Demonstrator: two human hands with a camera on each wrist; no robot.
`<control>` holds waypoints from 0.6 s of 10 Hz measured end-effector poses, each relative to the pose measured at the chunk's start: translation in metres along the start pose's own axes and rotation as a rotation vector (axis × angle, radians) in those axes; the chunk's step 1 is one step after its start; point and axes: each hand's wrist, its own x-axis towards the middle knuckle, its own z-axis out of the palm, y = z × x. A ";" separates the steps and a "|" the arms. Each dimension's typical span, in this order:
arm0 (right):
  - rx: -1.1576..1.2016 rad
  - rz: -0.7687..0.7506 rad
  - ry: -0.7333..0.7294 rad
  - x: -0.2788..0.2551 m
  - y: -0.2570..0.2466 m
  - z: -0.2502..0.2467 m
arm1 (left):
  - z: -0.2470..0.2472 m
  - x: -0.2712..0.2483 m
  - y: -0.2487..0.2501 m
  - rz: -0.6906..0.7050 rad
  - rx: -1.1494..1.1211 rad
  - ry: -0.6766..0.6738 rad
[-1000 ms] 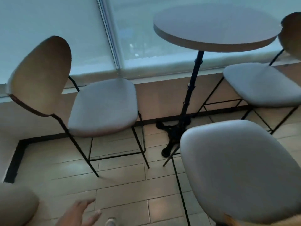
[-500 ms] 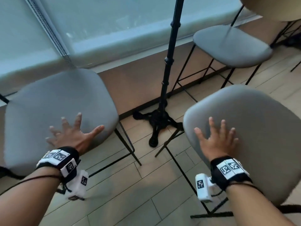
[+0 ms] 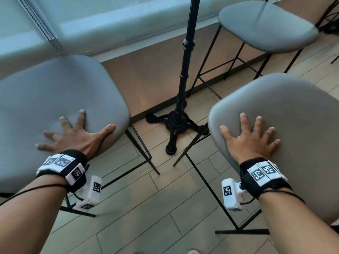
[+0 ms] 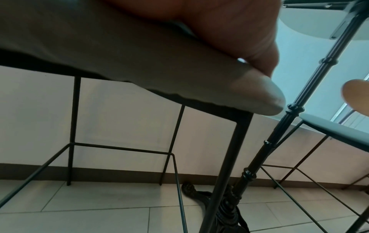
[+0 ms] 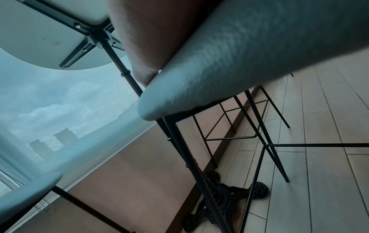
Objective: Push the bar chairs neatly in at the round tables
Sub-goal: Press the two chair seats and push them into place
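Observation:
Two grey-cushioned bar chairs on thin black frames flank the table's black post (image 3: 185, 70). My left hand (image 3: 73, 132) lies flat with spread fingers on the near right corner of the left chair seat (image 3: 55, 92), its thumb along the seat edge. My right hand (image 3: 251, 136) lies flat with spread fingers on the near left part of the right chair seat (image 3: 286, 110). The left wrist view shows my thumb (image 4: 239, 39) on the seat edge (image 4: 179, 75). The round table top's underside (image 5: 40, 34) appears in the right wrist view, above the right seat's edge (image 5: 219, 71).
A third grey chair (image 3: 266, 24) stands at the back right by the low wall (image 3: 156, 70) under the window. The table's black cast foot (image 3: 176, 125) spreads on the tiled floor (image 3: 165, 198) between the two near chairs' legs.
A second ago only my left fingertips showed and the table top was in view. Both hands then came down onto the two seats; since half a second ago they have settled flat there.

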 end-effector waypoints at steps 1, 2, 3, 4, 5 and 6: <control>0.002 0.002 0.012 0.001 0.001 0.001 | 0.002 0.000 0.012 0.002 -0.017 -0.003; 0.005 -0.003 0.020 0.002 0.001 0.002 | 0.006 -0.001 0.023 0.011 -0.021 0.008; 0.009 -0.002 0.037 0.002 0.001 0.003 | 0.008 -0.001 0.033 0.014 -0.035 0.019; 0.013 -0.004 0.039 0.003 0.001 0.003 | 0.010 -0.001 0.045 0.019 -0.046 0.025; 0.013 -0.006 0.036 0.002 0.001 0.003 | 0.012 -0.001 0.055 0.025 -0.046 0.036; 0.010 -0.004 0.038 0.003 0.001 0.003 | 0.014 -0.001 0.063 0.031 -0.045 0.035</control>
